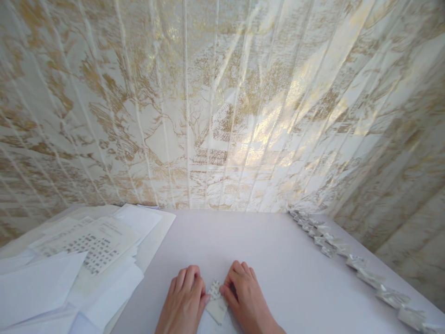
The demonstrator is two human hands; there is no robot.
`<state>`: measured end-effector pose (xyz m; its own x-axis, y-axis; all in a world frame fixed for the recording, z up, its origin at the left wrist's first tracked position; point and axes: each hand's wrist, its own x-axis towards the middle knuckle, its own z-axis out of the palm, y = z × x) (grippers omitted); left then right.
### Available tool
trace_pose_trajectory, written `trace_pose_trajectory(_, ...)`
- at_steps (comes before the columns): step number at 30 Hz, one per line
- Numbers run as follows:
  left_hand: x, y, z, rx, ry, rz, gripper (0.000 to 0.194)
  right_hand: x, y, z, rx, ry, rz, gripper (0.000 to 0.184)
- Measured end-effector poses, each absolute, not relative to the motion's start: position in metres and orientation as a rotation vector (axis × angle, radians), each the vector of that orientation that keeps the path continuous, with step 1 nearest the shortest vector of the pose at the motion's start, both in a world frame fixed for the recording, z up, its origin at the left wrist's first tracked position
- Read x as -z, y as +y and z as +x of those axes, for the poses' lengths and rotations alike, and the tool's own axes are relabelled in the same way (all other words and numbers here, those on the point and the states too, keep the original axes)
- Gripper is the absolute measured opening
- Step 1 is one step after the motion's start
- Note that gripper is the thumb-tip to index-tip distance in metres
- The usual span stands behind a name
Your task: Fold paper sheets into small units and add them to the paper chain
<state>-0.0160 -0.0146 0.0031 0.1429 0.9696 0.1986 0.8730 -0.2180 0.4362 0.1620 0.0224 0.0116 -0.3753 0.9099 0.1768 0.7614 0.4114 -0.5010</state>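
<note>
The person's left hand and right hand are grasping a small folded paper at opposite edges, fingers curling, so it is sitting between the two grips over a pale worktop. Left of the grip, a printed sheet is lying among loose papers; farther right, folded silvery pieces are forming a line.
</note>
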Motion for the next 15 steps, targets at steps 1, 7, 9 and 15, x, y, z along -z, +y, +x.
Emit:
trace_pose_trajectory(1, -0.004, -0.015, -0.016, -0.645, 1.814, 2.202, 0.012, -0.013, 0.022, 0.161, -0.469, -2.256, -1.441, 0.017)
trace_pose_trajectory(7, -0.008, -0.014, -0.015, -0.680, 1.764, 2.188, 0.016, -0.014, 0.019, 0.159, -0.387, -2.288, -1.459, 0.015)
trace_pose_trajectory(9, -0.007, -0.013, -0.015, -0.729, 1.691, 2.195, 0.024, -0.009, 0.020, 0.162, -0.371, -2.292, -1.413, 0.014)
trace_pose_trajectory(15, 0.000, -0.012, -0.015, -0.831, 1.666, 2.222, 0.031, 0.000, 0.022, 0.167, -0.380, -2.230, -1.336, 0.016)
